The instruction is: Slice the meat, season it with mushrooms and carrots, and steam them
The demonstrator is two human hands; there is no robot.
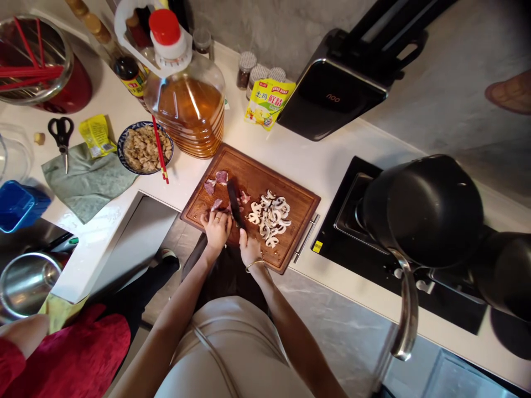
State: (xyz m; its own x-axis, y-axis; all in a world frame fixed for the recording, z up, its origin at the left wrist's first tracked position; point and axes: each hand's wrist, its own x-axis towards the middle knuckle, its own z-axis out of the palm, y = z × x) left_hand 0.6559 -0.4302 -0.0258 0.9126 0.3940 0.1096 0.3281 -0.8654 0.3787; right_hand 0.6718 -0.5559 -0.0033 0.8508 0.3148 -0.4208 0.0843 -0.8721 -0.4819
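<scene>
A wooden cutting board (290, 190) lies on the white counter in front of me. My right hand (250, 247) is closed round the handle of a dark knife (233, 202) whose blade points away over the board. My left hand (217, 226) has its fingers curled down on a piece of raw pink meat (216, 205) beside the blade. More meat pieces (215, 181) lie at the board's far left. A pile of sliced mushrooms (271, 216) sits to the right of the knife.
A big oil jug (188, 102) and a bowl of food with red chopsticks (143, 148) stand behind the board. A black pot (423, 207) sits on the stove (352, 249) to the right. Scissors (61, 135) lie on a grey cloth at left. A person in red (62, 345) is at lower left.
</scene>
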